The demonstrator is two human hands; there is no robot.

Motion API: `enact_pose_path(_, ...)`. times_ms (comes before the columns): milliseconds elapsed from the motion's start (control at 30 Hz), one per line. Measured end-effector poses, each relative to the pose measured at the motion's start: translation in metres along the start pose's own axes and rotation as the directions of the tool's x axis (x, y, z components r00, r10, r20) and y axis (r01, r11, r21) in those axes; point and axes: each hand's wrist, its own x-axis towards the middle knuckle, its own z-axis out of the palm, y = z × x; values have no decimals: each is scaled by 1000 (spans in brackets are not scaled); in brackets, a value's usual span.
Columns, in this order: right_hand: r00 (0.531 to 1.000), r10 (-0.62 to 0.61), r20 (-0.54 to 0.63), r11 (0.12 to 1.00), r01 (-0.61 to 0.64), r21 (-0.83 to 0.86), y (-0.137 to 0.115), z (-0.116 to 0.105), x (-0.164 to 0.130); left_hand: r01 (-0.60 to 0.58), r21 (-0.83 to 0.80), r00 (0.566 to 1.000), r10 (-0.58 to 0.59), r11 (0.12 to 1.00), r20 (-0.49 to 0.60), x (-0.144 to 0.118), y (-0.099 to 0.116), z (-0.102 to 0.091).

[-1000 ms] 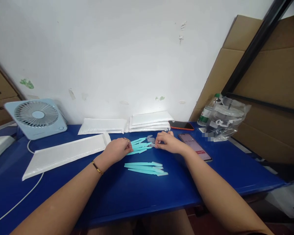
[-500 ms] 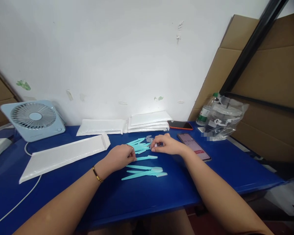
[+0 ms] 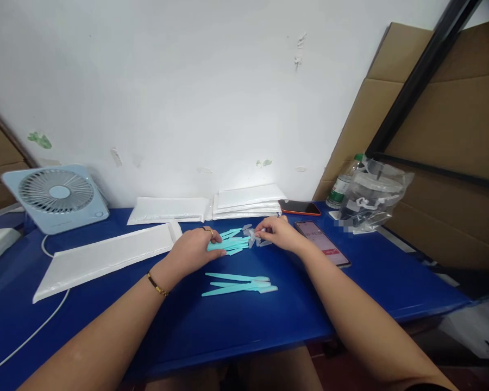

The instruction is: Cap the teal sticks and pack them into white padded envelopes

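Teal eyebrow razors (image 3: 238,244) lie in a loose pile at the middle of the table. My left hand (image 3: 198,247) is at the pile's left end, with thumb and fingers closed around the razor handles; how many are in the grip is hidden. To the right of the pile are small translucent blade caps (image 3: 251,237). My right hand (image 3: 275,233) is over these caps, its thumb and forefinger pinched on one that is mostly hidden. Nearer to me, three more teal razors (image 3: 236,290) lie side by side, pale caps at their right ends.
White padded mailers (image 3: 248,203) are stacked against the wall, with another long mailer (image 3: 106,260) at left. A blue fan (image 3: 59,193) stands far left. On the right are a lit phone (image 3: 324,244), an orange-edged phone (image 3: 299,208), a bottle (image 3: 340,187) and a bagged cup (image 3: 370,198).
My left hand has moved up and left from a capped razor to the pile; that razor no longer shows in its former place. My right hand has shifted slightly right and away among the caps.
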Motion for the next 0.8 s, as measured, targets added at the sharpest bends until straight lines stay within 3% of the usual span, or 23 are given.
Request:
enact_pose_path(133,999,-28,-38,999,28,18,-4,-1,0,-169,-104,954,189,980,234,-12,25,0)
enact_pose_path(233,1000,-22,-8,997,23,75,-7,-5,-3,-180,-108,934,204,978,293,-16,35,4)
enact_pose_path(367,985,-94,147,970,57,235,-14,-11,-8,-86,-142,953,123,986,275,-12,31,7)
enact_pose_path(500,937,-196,288,935,91,342,-23,-9,-11,-8,-134,986,30,991,166,-6,22,4)
enact_pose_path(667,970,-184,161,955,138,262,-19,0,-6,49,-17,996,-47,999,82,2,10,1)
enact_pose_path(800,993,-114,40,980,105,171,-6,2,-1,101,38,994,-102,994,47,5,1,2)
